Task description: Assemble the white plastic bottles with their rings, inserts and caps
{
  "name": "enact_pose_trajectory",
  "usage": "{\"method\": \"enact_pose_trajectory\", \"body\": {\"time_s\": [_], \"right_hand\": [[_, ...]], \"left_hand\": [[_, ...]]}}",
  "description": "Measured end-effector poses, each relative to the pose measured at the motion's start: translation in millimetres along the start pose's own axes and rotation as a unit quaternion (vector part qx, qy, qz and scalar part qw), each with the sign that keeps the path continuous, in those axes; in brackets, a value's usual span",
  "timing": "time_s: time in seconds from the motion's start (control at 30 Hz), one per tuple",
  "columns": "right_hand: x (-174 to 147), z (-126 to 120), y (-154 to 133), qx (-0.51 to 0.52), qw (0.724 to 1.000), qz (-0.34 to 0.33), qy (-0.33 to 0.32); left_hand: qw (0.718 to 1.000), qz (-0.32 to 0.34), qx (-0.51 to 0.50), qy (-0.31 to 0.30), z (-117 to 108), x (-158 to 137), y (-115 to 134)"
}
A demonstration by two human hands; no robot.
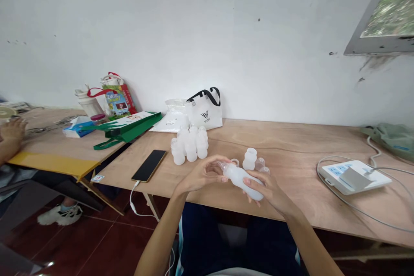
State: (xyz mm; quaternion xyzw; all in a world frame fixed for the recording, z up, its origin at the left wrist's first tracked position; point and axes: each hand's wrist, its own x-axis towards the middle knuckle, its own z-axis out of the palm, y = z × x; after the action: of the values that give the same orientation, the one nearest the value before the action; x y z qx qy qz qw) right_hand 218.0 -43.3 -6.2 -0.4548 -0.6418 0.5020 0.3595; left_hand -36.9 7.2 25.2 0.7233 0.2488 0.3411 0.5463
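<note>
Over the table's front edge, my right hand [261, 184] is wrapped round a frosted white baby bottle [237, 176], tilted with its neck up to the left. At that neck my left hand [211, 172] has its fingers closed about a clear, soft-looking teat [223, 164]. Just behind my hands stands another white bottle [250, 158], its top uncovered. Beside it lie clear domed pieces [259, 164] and a pale ring [235, 162], partly hidden by my hands. A cluster of several white bottles [190, 144] stands upright to the left.
A phone [149, 165] on a white cable lies at left. Behind are a white bag [203, 114] with black handles and a plastic packet [173, 116]. A white device [355, 177] with cables sits at right. On the adjoining table, a person's hand [13, 129] shows.
</note>
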Motion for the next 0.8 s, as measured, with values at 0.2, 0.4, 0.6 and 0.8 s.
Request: {"method": "enact_pose_trajectory", "body": {"time_s": [0.2,0.4,0.6,0.8], "right_hand": [[3.0,3.8,-3.2,-0.138,0.987,0.001,0.076],[3.4,6.6,-2.9,-0.264,0.953,-0.039,0.143],[3.3,0.2,3.5,-0.247,0.958,-0.060,0.134],[1.1,6.5,2.9,-0.337,0.921,-0.113,0.158]], "left_hand": [[0.998,-0.006,-0.018,0.056,2.3,-2.1,3.3],[0.996,-0.022,0.036,0.076,9.3,2.7,1.2],[0.999,0.006,0.003,0.035,-2.9,-5.9,7.4],[0.996,-0.039,0.028,0.074,1.9,-0.8,-1.2]]}}
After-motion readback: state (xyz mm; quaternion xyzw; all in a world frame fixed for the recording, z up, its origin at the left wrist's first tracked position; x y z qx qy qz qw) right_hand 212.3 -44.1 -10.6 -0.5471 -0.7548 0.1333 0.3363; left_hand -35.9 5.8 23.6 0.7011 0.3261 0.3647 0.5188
